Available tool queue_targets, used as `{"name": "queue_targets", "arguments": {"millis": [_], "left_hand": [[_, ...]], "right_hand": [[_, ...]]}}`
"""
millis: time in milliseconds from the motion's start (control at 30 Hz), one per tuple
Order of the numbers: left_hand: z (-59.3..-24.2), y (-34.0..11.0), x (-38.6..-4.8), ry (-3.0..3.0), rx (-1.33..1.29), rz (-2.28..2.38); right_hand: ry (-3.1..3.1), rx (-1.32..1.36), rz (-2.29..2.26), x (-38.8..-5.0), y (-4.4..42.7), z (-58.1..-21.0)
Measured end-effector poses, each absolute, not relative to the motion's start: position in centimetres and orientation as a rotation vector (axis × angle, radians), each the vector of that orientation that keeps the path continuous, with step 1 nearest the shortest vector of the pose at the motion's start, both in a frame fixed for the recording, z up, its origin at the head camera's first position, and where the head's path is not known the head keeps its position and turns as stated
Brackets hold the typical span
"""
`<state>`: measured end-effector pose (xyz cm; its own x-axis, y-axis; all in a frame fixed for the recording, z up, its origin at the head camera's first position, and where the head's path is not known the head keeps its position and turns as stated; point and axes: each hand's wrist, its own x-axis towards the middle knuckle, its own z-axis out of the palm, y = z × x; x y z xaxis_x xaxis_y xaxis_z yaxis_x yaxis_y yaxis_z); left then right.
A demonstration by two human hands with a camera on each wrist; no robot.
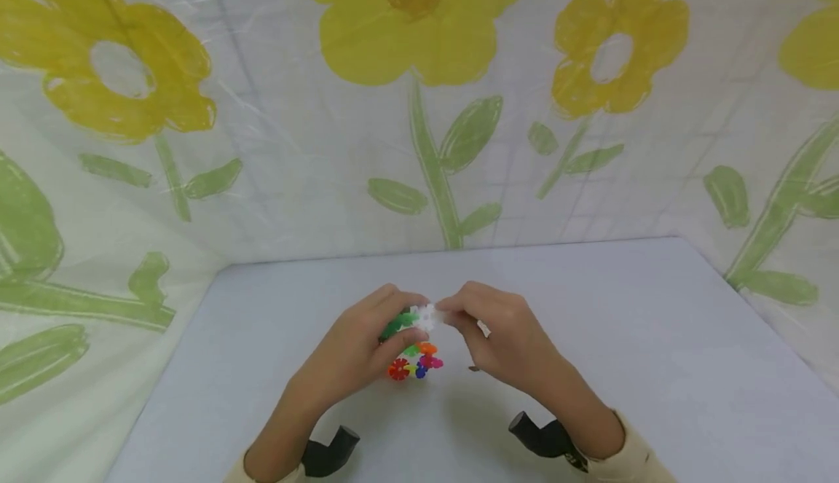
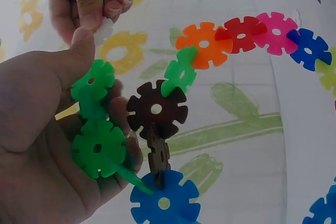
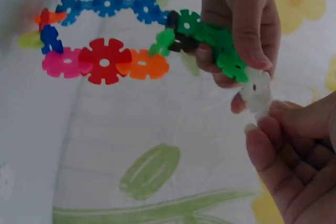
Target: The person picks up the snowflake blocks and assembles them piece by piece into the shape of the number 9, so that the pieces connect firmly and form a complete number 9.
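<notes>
Slotted plastic flower-shaped discs are joined into a colourful chain. My left hand [image 1: 363, 344] grips its green discs [image 2: 110, 153], thumb on one side and fingers curled behind. From the green end stick out white discs [image 3: 256, 83]. Thumb and fingertips of my right hand [image 1: 501, 334] pinch the outermost white piece [image 1: 427, 315], mostly hidden by the fingertips. Below the left hand, the rest of the chain hangs in a curve: a blue disc [image 2: 178, 192], brown disc [image 2: 170, 114], orange disc [image 2: 194, 40], red disc [image 3: 92, 56] and pink disc [image 3: 58, 66] among others.
A light table [image 1: 262, 395] spreads beneath the hands, backed by a flower-printed curtain [image 1: 288, 177]. Under my right hand lie a small brown piece [image 1: 474, 368] and a white piece [image 1: 483, 328]. Black curved mounts [image 1: 540, 438] sit at both wrists.
</notes>
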<state>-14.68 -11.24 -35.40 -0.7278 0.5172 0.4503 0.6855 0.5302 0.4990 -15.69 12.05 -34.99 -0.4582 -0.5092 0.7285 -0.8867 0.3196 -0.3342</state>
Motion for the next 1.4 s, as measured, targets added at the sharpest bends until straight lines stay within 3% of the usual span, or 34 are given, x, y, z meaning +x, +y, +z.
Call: {"name": "queue_targets", "arguments": {"millis": [267, 733, 1000, 1167, 1400], "left_hand": [[-35.0, -11.5, -15.0, -2.528, -0.918, -0.827], [-34.8, -11.8, -14.6, -2.42, -0.887, -0.902], [-34.9, -12.0, -14.6, -2.406, -0.919, -0.953], [-34.9, -11.9, -14.6, -2.443, -0.906, -0.97], [-34.9, -11.8, -14.8, -2.4, -0.942, -0.948]], "right_hand": [[-2.446, 1.116, 0.827, -17.5, 13.4, -35.5], [-3.109, 0.881, 0.381, -22.3, 12.2, -44.3], [-3.292, 0.628, 0.685, -22.8, 12.9, -44.2], [-3.136, 0.725, 1.152, -22.7, 14.0, -42.3], [-2.355, 1.079, 2.187, -20.8, 14.6, -37.5]]}}
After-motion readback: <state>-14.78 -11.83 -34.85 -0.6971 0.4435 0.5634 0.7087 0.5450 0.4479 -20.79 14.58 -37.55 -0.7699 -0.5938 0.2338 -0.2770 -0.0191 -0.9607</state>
